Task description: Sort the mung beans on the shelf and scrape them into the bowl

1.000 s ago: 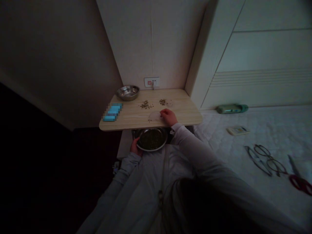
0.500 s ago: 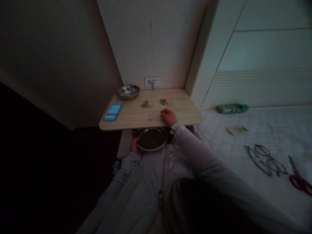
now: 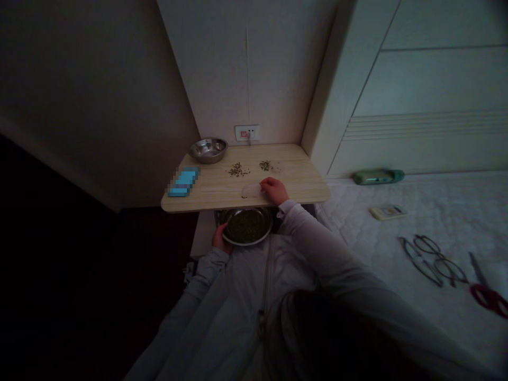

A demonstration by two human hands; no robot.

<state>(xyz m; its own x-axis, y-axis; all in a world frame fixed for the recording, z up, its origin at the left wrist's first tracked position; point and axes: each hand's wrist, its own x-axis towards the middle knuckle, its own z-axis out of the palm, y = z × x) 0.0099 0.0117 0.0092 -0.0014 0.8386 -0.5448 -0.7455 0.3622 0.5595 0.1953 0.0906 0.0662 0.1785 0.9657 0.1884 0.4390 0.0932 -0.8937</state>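
Below the front edge of the light wooden tabletop [image 3: 198, 194], my left hand [image 3: 220, 239] grips the left rim of a metal bowl [image 3: 263, 237] with dark greenish bits inside. My right hand [image 3: 274, 191] is closed in a pinch on a thin, whitish, see-through sheet [image 3: 251, 189], which lies on the tabletop close to its front edge. A few dark specks sit at the sheet's left corner. Beyond my right hand are two small piles of greenish-brown bits, a left pile [image 3: 237, 170] and a right pile [image 3: 265, 165].
A second metal bowl [image 3: 208, 151] stands at the tabletop's back left, with a blurred-out phone-like blue thing [image 3: 183, 182] before it. On the bed [image 3: 357, 238] at right lie a green bottle-like object [image 3: 378, 177], a remote control [image 3: 388, 212], glasses [image 3: 440, 259] and red-handled scissors [image 3: 490, 299].
The see-through sheet has shifted slightly, and the few specks by its left corner now lie closer against it. My left hand and the bowl have stayed in place.
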